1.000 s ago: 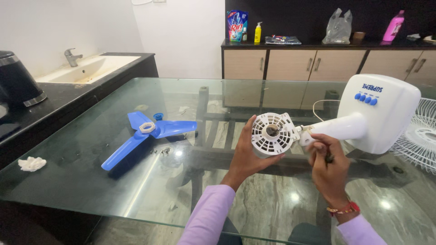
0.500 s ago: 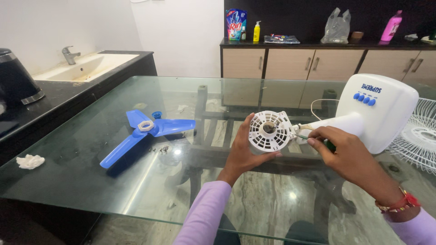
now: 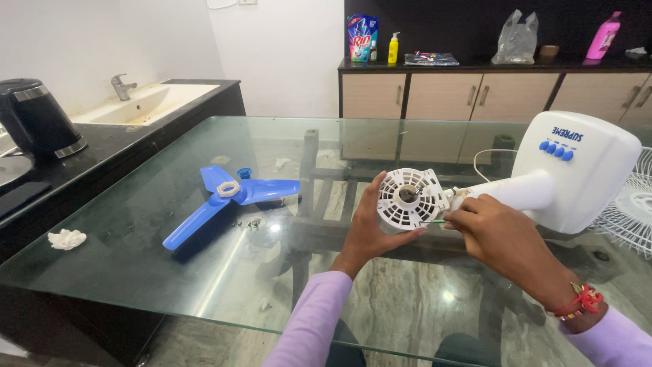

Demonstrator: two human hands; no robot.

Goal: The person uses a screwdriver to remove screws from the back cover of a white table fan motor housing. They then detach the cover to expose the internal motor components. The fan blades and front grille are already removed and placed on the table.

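One glass worktop (image 3: 204,285) carries one white fan body (image 3: 577,177) lying on its side at the right, one white wire guard (image 3: 628,211) just beyond it at the edge, and one blue three-bladed fan blade (image 3: 227,200) well apart to the left. The fan's single round vented motor housing (image 3: 409,198) sits near the middle, cupped from behind by the left hand (image 3: 370,228) with fingers curled around its rim. The right hand (image 3: 499,234) pinches one thin green-handled screwdriver (image 3: 435,221) against the housing's lower right edge, and one small white crumpled wad (image 3: 66,238) lies at the far left.

Blue fan blade (image 3: 227,202), black kettle (image 3: 37,119), sink (image 3: 139,102), white grille (image 3: 628,211)
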